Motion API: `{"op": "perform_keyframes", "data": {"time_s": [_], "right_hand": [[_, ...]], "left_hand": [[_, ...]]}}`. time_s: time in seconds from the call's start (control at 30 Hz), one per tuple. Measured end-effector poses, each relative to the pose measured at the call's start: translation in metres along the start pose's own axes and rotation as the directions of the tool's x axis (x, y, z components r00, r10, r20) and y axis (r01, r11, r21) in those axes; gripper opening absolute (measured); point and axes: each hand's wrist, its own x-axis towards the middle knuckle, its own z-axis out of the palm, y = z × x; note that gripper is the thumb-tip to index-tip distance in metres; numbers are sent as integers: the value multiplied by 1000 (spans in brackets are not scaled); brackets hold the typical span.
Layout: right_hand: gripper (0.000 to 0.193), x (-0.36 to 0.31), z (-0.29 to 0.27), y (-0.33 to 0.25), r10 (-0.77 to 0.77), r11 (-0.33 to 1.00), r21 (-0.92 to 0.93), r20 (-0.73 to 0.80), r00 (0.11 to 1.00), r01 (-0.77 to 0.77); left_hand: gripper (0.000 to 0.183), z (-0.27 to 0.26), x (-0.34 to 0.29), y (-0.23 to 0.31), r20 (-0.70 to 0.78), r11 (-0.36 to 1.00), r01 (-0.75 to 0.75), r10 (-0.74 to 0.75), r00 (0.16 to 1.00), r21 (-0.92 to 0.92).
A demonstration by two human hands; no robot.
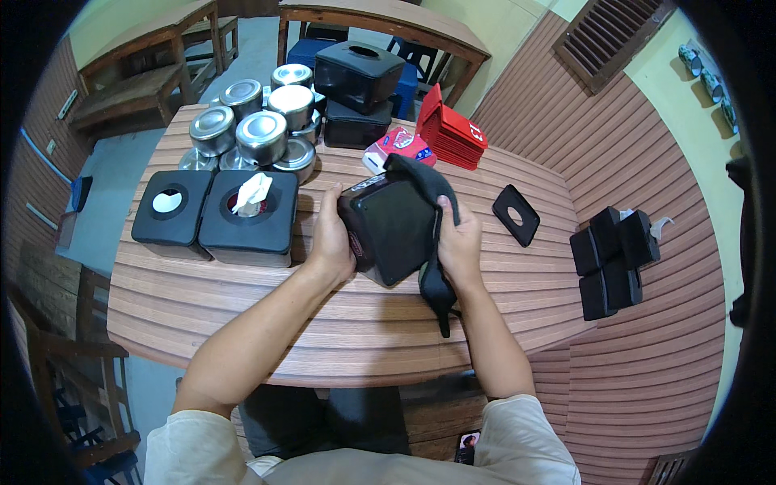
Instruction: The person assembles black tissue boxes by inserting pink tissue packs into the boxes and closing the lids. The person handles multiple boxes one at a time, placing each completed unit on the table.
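Note:
My left hand [330,238] grips the left side of a black tissue box [392,222], which is held tilted above the table in front of me. On the box's right side my right hand [459,246] is closed on a dark cloth [437,293] and presses it to the wall. Part of the cloth drapes over the far edge, and one end dangles below. A black lid [512,197] with an oval hole lies to the right. Just beyond the box is a pink tissue pack [402,144].
Two black tissue boxes [275,212] stand at left, beside stacked round metal tins [263,137]. More black boxes [358,73] are stacked behind. A row of red plates [454,133] stands at the back. Small black dispensers [602,242] sit at the right edge of the wooden table [339,343].

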Motion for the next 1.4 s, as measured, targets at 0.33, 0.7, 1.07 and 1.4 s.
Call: {"op": "perform_keyframes", "data": {"time_s": [0.33,0.7,1.07,1.4], "right_hand": [[47,10,-8,-12,101,910,403,-443,891,97],[34,-11,-16,-21,-567,726,-397,114,816,561],[77,16,-18,18,175,942,295,-15,984,-163],[53,22,-33,10,-55,982,172,-119,991,75]], "left_hand": [[49,3,-7,9,318,869,-403,310,896,288],[43,10,-24,9,551,684,-478,133,824,551],[45,4,-16,15,588,806,-363,24,809,467],[34,10,-13,16,650,803,-420,55,758,423]]}}
